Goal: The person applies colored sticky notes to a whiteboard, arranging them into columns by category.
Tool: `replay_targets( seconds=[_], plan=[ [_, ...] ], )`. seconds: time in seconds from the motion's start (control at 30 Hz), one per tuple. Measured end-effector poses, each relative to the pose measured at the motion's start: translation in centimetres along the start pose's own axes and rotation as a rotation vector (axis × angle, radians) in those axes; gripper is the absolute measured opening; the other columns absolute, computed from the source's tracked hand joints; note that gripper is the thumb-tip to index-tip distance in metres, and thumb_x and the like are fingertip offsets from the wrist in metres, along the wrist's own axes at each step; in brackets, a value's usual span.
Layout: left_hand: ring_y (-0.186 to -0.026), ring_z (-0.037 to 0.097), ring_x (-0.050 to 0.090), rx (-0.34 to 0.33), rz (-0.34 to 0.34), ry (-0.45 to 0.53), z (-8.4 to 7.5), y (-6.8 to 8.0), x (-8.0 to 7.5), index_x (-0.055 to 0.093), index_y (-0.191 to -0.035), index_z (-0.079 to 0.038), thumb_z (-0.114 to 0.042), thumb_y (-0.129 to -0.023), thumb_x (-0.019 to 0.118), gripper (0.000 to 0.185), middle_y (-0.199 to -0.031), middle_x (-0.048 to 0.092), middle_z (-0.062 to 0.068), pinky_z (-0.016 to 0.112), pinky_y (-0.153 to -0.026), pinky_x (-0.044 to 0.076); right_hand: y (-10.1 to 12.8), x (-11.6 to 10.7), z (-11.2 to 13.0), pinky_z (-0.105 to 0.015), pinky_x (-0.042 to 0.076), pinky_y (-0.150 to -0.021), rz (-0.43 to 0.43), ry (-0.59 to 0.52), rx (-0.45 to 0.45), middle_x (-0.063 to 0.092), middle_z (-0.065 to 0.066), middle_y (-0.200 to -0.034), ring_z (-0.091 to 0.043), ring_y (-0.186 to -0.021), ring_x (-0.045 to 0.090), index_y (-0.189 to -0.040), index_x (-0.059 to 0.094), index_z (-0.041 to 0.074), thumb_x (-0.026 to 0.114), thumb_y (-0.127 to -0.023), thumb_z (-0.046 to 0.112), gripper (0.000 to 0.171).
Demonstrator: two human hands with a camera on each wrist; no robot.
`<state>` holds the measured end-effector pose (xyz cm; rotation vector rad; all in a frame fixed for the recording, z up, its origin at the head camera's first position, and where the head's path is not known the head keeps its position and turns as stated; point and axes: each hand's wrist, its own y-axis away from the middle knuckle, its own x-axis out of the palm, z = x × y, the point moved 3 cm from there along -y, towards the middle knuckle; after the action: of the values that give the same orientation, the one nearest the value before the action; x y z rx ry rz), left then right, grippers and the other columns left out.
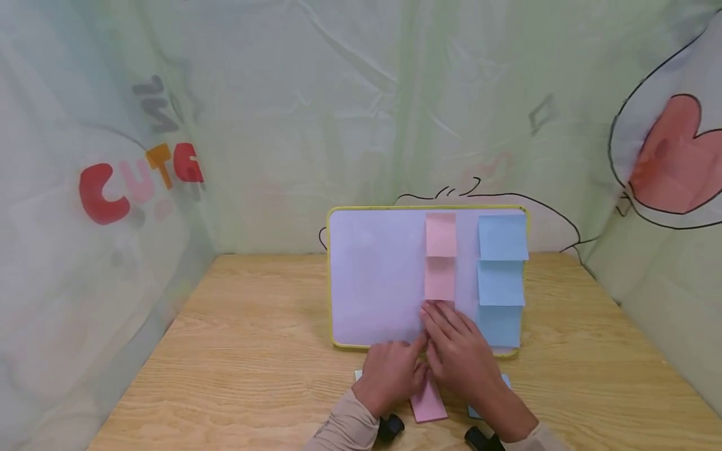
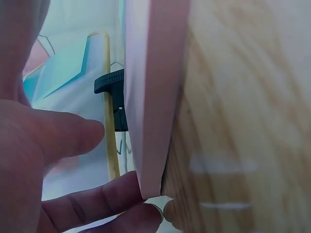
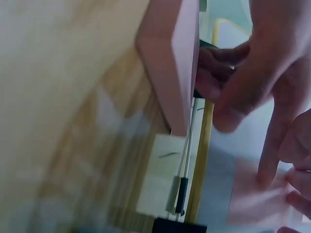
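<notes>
Pink square sticky notes point(image 1: 440, 280) go in a row on the yellow-framed whiteboard point(image 1: 378, 282).
Whiteboard leans up on the wooden tabletop point(image 1: 254, 338). Right hand point(image 1: 459, 351) presses a note flat with straight fingers so it sticks; left hand point(image 1: 389, 374) holds the pink pad point(image 1: 429, 401) ready.

Left hand point(image 1: 391, 374): low, back up, fingers loosely curled, thumb reaching toward the right hand.
Right hand point(image 1: 458, 351): palm down, fingers straight, spread forward, fingertips point(image 3: 266, 175) pressing flat.
Sleeves: beige, at both wrists.
</notes>
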<state>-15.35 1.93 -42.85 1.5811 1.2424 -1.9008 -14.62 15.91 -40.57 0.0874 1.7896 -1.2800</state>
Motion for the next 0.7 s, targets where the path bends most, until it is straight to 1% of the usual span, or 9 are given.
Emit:
replay_targets(
  seconds=[0.13, 0.23, 0.37, 0.47, 0.57, 0.7],
  plan=[
    [-0.04, 0.006, 0.03, -0.01, 0.026, 0.012, -0.1, 0.0, 0.3, 0.052, -0.146, -0.026, -0.036, -0.091, 0.068, 0.058, -0.051, 0.034, -0.01, 0.024, -0.037, 0.022, 0.4, -0.1, -0.7, -0.057, 0.043, -0.094, -0.011, 0.013, 0.022, 0.063, -0.016, -0.132, -0.035, -0.122, 0.057, -0.128, 0.065, -0.003, 0.04, -0.096, 0.024, 0.049],
    [-0.04, 0.006, 0.028, -0.018, 0.025, 0.013, 0.0, 0.0, 0.4, 0.046, -0.152, -0.028, -0.037, -0.091, 0.068, 0.066, -0.05, 0.033, -0.01, 0.024, -0.037, 0.022, 0.5, -0.4, -1.2, -0.059, 0.044, -0.092, -0.014, 0.022, 0.032, 0.063, -0.016, -0.131, -0.036, -0.122, 0.057, -0.129, 0.066, -0.002, 0.041, -0.096, 0.025, 0.049],
    [-0.04, 0.006, 0.028, -0.013, -0.01, 0.007, 0.0, 0.0, 0.2, 0.045, -0.153, -0.028, -0.038, -0.089, 0.071, 0.069, -0.051, 0.033, -0.01, 0.024, -0.037, 0.02, 0.7, -0.9, -1.7, -0.06, 0.044, -0.092, -0.012, 0.025, 0.049, 0.062, -0.017, -0.133, -0.036, -0.123, 0.057, -0.13, 0.064, -0.001, 0.045, -0.091, 0.022, 0.05],
    [-0.041, 0.006, 0.028, -0.009, -0.032, 0.001, 0.0, 0.1, 0.1, 0.049, -0.15, -0.027, -0.039, -0.088, 0.072, 0.067, -0.051, 0.034, -0.01, 0.024, -0.037, 0.019, 0.9, -1.3, -1.9, -0.059, 0.046, -0.09, -0.011, 0.032, 0.061, 0.062, -0.017, -0.133, -0.036, -0.123, 0.057, -0.13, 0.064, -0.002, 0.045, -0.09, 0.02, 0.05],
    [-0.04, 0.006, 0.029, -0.007, -0.037, -0.004, -0.1, 0.1, 0.0, 0.051, -0.149, -0.027, -0.038, -0.088, 0.072, 0.065, -0.051, 0.034, -0.009, 0.024, -0.037, 0.018, 1.1, -1.6, -2.2, -0.058, 0.047, -0.089, -0.011, 0.05, 0.068, 0.063, -0.016, -0.133, -0.036, -0.121, 0.059, -0.129, 0.065, -0.003, 0.043, -0.09, 0.02, 0.051],
    [-0.04, 0.007, 0.029, -0.009, -0.03, -0.006, -0.3, 0.2, 0.1, 0.05, -0.149, -0.026, -0.038, -0.089, 0.072, 0.065, -0.051, 0.035, -0.009, 0.025, -0.037, 0.018, 1.5, -2.0, -2.4, -0.057, 0.048, -0.088, -0.024, 0.071, 0.07, 0.064, -0.016, -0.13, -0.036, -0.118, 0.061, -0.127, 0.066, -0.004, 0.038, -0.092, 0.02, 0.05]
  ],
)
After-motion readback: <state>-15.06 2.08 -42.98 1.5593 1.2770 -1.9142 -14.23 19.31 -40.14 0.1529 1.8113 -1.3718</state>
